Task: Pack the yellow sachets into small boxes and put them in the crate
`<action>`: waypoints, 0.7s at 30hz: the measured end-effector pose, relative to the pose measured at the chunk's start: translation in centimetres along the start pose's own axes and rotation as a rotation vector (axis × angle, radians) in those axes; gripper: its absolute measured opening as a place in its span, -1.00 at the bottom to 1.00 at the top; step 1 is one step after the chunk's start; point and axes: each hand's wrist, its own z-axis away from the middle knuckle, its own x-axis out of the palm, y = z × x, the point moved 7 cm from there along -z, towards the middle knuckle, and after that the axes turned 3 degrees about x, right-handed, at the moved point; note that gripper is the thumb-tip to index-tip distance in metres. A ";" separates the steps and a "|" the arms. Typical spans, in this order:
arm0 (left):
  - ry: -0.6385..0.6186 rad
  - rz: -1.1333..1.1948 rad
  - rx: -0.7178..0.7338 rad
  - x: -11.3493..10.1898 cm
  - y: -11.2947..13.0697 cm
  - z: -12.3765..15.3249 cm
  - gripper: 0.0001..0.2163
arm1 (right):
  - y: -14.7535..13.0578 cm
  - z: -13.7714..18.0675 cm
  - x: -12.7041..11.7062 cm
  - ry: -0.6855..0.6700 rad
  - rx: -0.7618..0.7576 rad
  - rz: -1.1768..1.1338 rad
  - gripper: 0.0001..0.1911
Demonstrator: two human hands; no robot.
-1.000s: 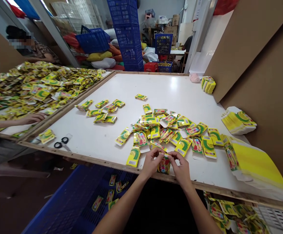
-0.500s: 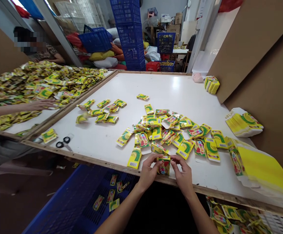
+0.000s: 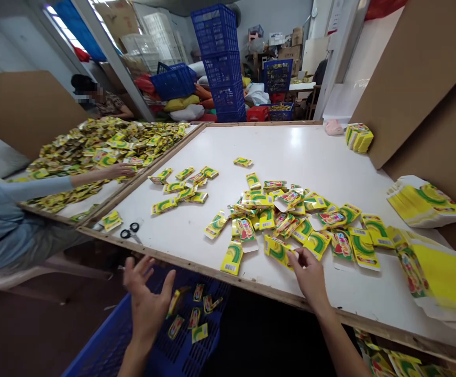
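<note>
My left hand [image 3: 147,298] is over the blue crate [image 3: 108,327] below the table edge, fingers spread and holding nothing. Just beside it a small yellow-green box [image 3: 176,302] is in the air or at the crate's inner side; I cannot tell which. On the white tabletop, my right hand [image 3: 309,272] pinches the end of a yellow box [image 3: 277,250] printed with a green curve. That box lies at the near side of a loose heap of similar small boxes [image 3: 266,217]. Several more boxes [image 3: 200,332] rest on the crate's floor.
Black-handled scissors [image 3: 130,231] lie near the front left edge. Stacks of flat yellow cartons [image 3: 427,201] stand at the right by a cardboard panel [image 3: 416,78]. At the left, a co-worker's arm [image 3: 94,177] reaches over a large pile of packets [image 3: 106,144]. Blue crates [image 3: 222,63] tower behind.
My left hand has left the table and opened over the crate. My right hand has moved from the earlier box to another at the heap's front. The view has swung left.
</note>
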 end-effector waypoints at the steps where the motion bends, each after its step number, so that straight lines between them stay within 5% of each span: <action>1: 0.125 0.036 0.004 -0.6 0.5 -0.4 -0.14 | 0.0 0.1 -0.3 0.009 0.039 -0.072 -0.65; 3: 0.335 0.078 0.030 -0.9 1.9 -0.8 -0.16 | -0.2 0.5 -0.6 0.020 0.113 -0.220 -0.64; 5: 0.297 0.094 0.100 1.3 4.2 -0.6 -0.32 | -0.5 1.1 -0.4 0.007 0.187 -0.351 -0.64; 9: -0.384 0.328 0.426 11.3 11.2 4.5 -0.40 | -1.4 3.1 1.2 -0.051 0.283 -0.511 -0.64; 11: -0.579 0.444 0.481 14.8 13.5 7.9 -0.53 | -2.0 4.1 1.8 -0.101 0.287 -0.548 -0.66; 15: -0.719 0.637 0.147 18.9 14.2 10.2 -0.75 | -2.0 4.7 0.1 -0.031 0.185 -0.447 -0.66; 18: -0.871 0.904 -0.122 20.6 14.5 10.8 -0.63 | -1.6 4.2 -2.1 0.116 0.029 -0.213 -0.69; 21: -0.941 1.047 -0.216 21.4 15.0 11.0 -0.58 | -0.6 3.6 -2.1 0.067 -0.052 -0.149 -0.72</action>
